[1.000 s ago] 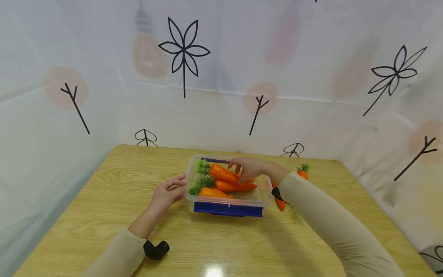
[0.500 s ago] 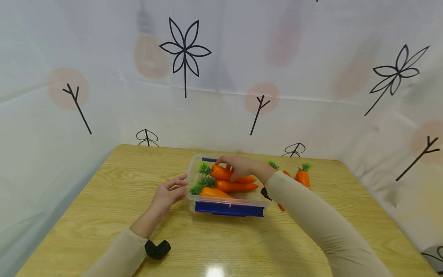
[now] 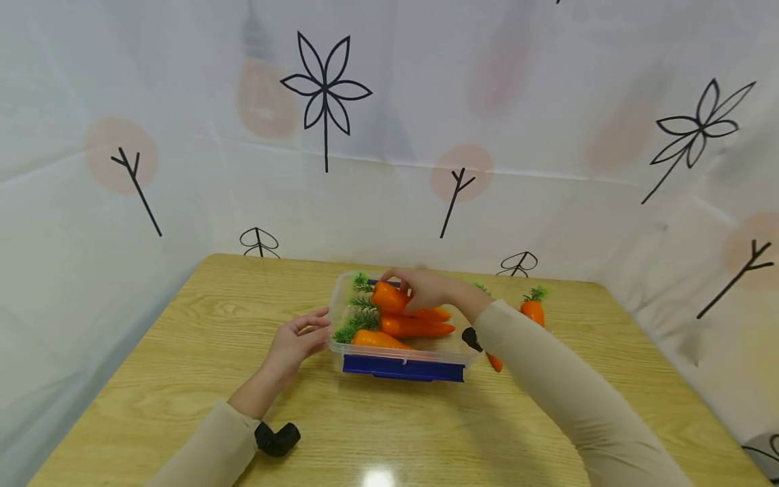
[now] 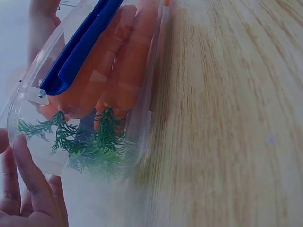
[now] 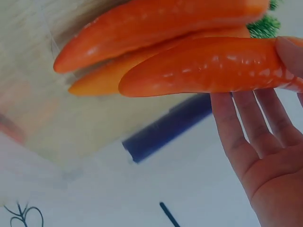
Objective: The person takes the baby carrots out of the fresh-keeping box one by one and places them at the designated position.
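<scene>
A clear plastic box (image 3: pixel 337 297) with blue latches (image 3: pixel 403 368) stands on the table, holding several orange toy carrots (image 3: pixel 416 327) with green leafy tops. My right hand (image 3: pixel 426 288) reaches over the box and grips one carrot (image 5: pixel 199 68) near its thick end, thumb on one side and fingers on the other. That carrot lies above other carrots in the right wrist view. At the box's left end, my left hand (image 3: pixel 293 341) touches the wall with extended fingers (image 4: pixel 35 184). Part of the gripped carrot is hidden by the right hand in the head view.
On the wooden table (image 3: pixel 201 318), right of the box, lies a carrot (image 3: pixel 533 311). Another carrot's tip (image 3: pixel 495 363) shows beside the right sleeve (image 3: pixel 548 365), which covers the rest. A patterned white cloth (image 3: pixel 389 203) hangs behind the table.
My right hand has shifted left along the carrot in the box, toward its leafy end. Carrots on the table's right came partly into view. My left hand stays at the box's left end.
</scene>
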Action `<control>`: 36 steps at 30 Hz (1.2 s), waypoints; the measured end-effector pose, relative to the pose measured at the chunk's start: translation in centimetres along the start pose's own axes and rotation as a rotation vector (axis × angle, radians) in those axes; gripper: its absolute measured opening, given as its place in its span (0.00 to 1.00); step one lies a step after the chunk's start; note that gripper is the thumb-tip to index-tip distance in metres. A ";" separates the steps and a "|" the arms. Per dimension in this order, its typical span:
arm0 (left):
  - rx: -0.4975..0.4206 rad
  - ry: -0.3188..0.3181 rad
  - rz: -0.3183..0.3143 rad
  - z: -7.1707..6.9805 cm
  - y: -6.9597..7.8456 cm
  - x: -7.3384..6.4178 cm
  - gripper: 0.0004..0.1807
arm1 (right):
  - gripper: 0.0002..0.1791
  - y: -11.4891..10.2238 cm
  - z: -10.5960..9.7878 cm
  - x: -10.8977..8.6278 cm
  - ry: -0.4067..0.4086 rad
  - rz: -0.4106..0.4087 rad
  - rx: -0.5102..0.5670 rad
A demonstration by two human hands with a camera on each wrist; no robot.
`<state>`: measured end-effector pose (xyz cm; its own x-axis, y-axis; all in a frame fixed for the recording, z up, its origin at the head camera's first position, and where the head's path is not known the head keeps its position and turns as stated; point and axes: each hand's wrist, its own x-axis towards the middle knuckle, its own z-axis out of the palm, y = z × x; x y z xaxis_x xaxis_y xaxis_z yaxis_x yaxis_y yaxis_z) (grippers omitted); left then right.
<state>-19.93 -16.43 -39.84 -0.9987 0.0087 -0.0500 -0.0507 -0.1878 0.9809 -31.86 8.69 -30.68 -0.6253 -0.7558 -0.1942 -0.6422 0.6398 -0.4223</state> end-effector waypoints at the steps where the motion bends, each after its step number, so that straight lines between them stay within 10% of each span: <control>1: 0.000 0.001 -0.001 0.0 0.0 0.0 0.08 | 0.37 -0.1 -0.2 -0.2 0.008 0.000 0.001; 19: 0.010 0.003 -0.004 0.1 0.1 -0.5 0.13 | 0.38 -0.8 -3.7 -6.7 0.189 0.038 0.102; 36: 0.018 0.006 -0.010 0.4 0.4 -0.5 0.10 | 0.38 3.0 -3.7 -13.0 0.316 0.140 0.117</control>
<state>-19.44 -16.13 -39.37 -0.9981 0.0046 -0.0610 -0.0609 -0.1700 0.9836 -27.29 21.00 -26.13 -0.8218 -0.5695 0.0185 -0.4967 0.7001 -0.5130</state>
